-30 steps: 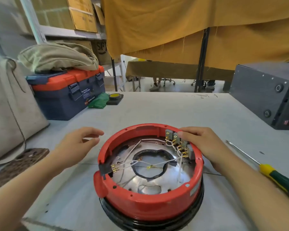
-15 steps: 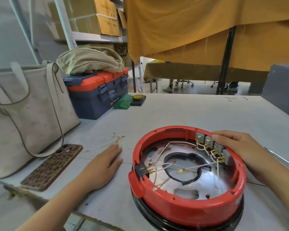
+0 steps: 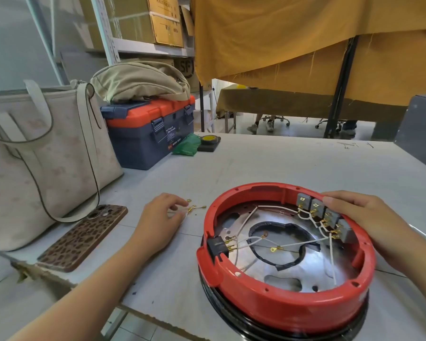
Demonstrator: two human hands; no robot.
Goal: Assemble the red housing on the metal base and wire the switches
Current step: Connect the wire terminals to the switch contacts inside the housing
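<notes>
While the red housing sits on the metal base at the table's near edge, the right hand rests open-fingered on its rim beside the switches; the left hand pinches loose wires lying left of it.

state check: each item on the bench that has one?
red housing: seated on metal base
switches: mounted, wired
loose wires: on table, left hand pinching them
right hand: resting on housing rim
toolbox: lid closed
phone: face down
</notes>
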